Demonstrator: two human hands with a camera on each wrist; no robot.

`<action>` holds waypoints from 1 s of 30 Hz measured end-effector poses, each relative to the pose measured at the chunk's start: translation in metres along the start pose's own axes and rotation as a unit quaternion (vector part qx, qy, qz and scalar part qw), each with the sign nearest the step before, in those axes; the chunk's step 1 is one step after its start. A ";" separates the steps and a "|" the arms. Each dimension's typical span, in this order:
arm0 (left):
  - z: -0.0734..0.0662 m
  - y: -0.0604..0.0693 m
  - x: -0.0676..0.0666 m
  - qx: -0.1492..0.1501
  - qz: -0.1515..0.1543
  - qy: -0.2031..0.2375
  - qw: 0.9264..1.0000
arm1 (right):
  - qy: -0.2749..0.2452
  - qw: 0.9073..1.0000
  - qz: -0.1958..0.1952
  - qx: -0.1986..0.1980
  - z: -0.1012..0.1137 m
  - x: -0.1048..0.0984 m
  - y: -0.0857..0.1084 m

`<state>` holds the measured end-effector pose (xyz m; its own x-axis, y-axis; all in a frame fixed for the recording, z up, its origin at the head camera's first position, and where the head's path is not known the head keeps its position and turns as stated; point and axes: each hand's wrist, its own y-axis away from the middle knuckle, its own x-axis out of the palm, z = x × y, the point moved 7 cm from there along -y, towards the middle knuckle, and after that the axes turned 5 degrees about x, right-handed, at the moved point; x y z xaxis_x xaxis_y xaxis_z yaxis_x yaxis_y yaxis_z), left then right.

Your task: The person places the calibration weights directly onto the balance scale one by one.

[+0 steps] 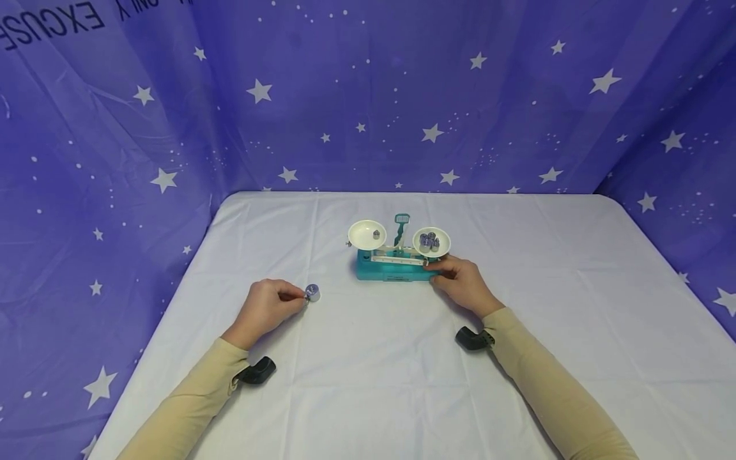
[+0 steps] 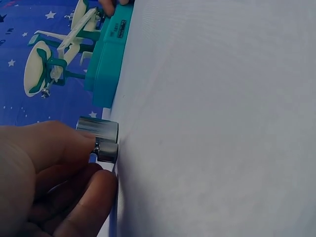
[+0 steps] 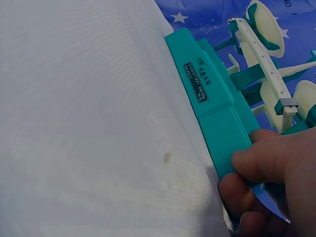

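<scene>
A teal tray balance (image 1: 397,271) with two white pans stands on the table. My right hand (image 1: 462,284) grips the right end of its base; in the right wrist view the thumb (image 3: 252,160) lies on the base's front face. One small metal weight (image 1: 376,234) sits in the left pan (image 1: 359,236), and several weights (image 1: 429,242) crowd the right pan (image 1: 444,246). To the left of the balance, my left hand (image 1: 267,306) pinches the knob of a small metal weight (image 2: 107,152). A larger cylindrical weight (image 2: 101,128) stands right beside it on the cloth.
White cloth (image 1: 374,383) covers the table. Blue curtains with white stars (image 1: 431,133) hang behind it and at both sides. A black wrist device (image 1: 257,371) is strapped under the left sleeve, another (image 1: 474,339) under the right.
</scene>
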<state>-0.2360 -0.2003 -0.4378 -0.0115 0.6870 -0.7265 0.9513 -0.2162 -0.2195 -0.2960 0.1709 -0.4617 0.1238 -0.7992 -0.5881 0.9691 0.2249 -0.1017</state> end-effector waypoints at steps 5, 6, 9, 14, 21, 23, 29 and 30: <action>0.001 0.000 0.002 0.000 0.006 -0.005 1.000 | 0.001 1.000 0.003 0.003 0.000 0.000 0.001; 0.001 0.001 0.002 -0.001 0.006 -0.006 1.000 | 0.000 1.000 0.003 0.003 0.000 0.000 0.001; 0.002 0.000 0.002 -0.002 0.003 -0.009 1.000 | -0.004 1.000 0.003 0.002 0.001 0.000 0.001; 0.003 -0.001 0.003 -0.002 -0.006 -0.012 1.000 | -0.007 1.000 0.002 0.000 0.000 0.000 0.000; 0.005 -0.001 0.002 0.000 -0.022 -0.013 1.000 | -0.002 1.000 0.002 -0.001 -0.001 0.000 0.000; 0.004 0.000 0.001 0.003 -0.028 -0.015 0.999 | -0.002 1.000 0.001 -0.001 -0.001 0.000 0.000; 0.004 0.001 -0.003 0.002 -0.053 -0.012 0.999 | -0.002 1.000 -0.001 -0.003 -0.001 0.000 0.000; 0.005 0.002 -0.003 -0.002 -0.056 -0.007 0.998 | -0.001 1.000 -0.002 -0.003 -0.001 0.000 0.000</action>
<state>-0.2359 -0.2067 -0.4393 -0.1222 0.6963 -0.7073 0.9451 -0.1360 -0.2971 -0.2964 0.1714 -0.4621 0.1213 -0.8014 -0.5857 0.9680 0.2260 -0.1088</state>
